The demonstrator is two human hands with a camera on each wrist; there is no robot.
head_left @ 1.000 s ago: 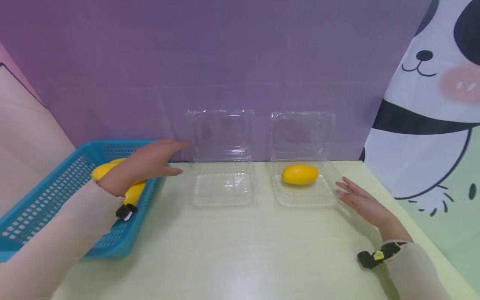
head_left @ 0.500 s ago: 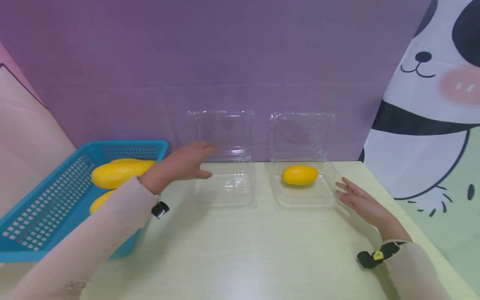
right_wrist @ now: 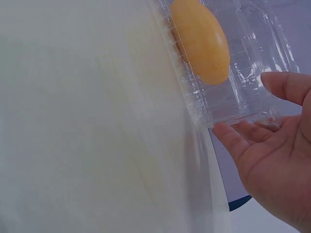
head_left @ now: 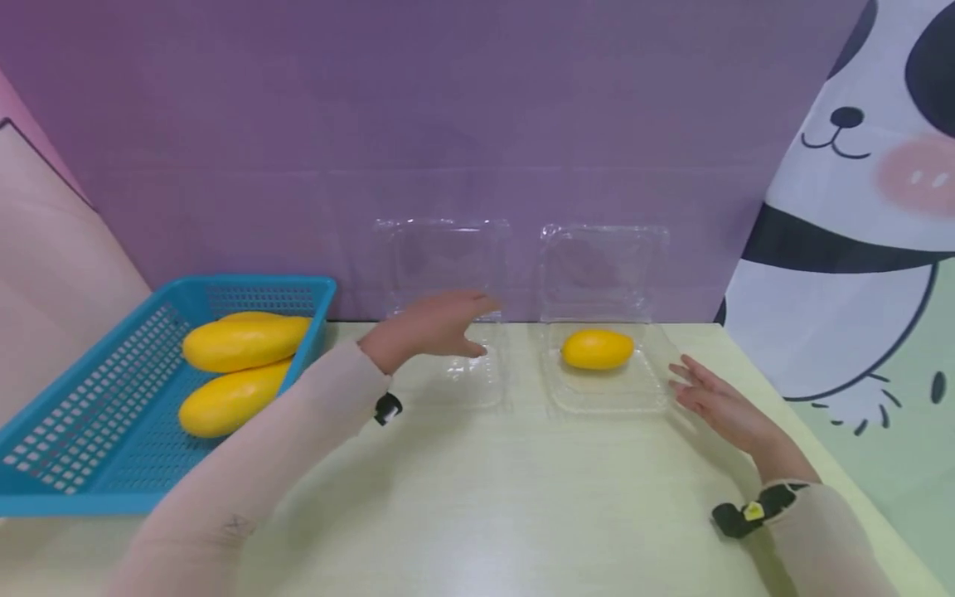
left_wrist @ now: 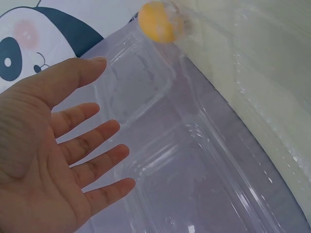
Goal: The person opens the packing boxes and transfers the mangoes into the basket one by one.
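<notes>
My left hand (head_left: 436, 326) is in the air over the left clear plastic clamshell box (head_left: 477, 385), its fingers extended and holding nothing. In the left wrist view the palm and spread fingers (left_wrist: 99, 167) show bare. A yellow mango (head_left: 597, 349) lies in the right clear clamshell box (head_left: 608, 396), whose lid stands raised against the backdrop. At that box's right side is my right hand (head_left: 724, 406), with loosely extended fingers. The right wrist view shows its fingertips (right_wrist: 223, 132) by the box's edge; whether they touch it I cannot tell.
A blue perforated basket (head_left: 85, 503) stands at the left with yellow mangoes (head_left: 242, 344) inside, stacked toward its right wall. The left box's lid (head_left: 448, 257) also stands up against the purple backdrop (head_left: 448, 99). A panda-printed sheet (head_left: 843, 323) borders the pale table (head_left: 477, 514) on the right.
My left hand has moved rightward from above the basket to above the left box, uncovering the mangoes in the basket. My right hand and the mango in the right box have stayed put.
</notes>
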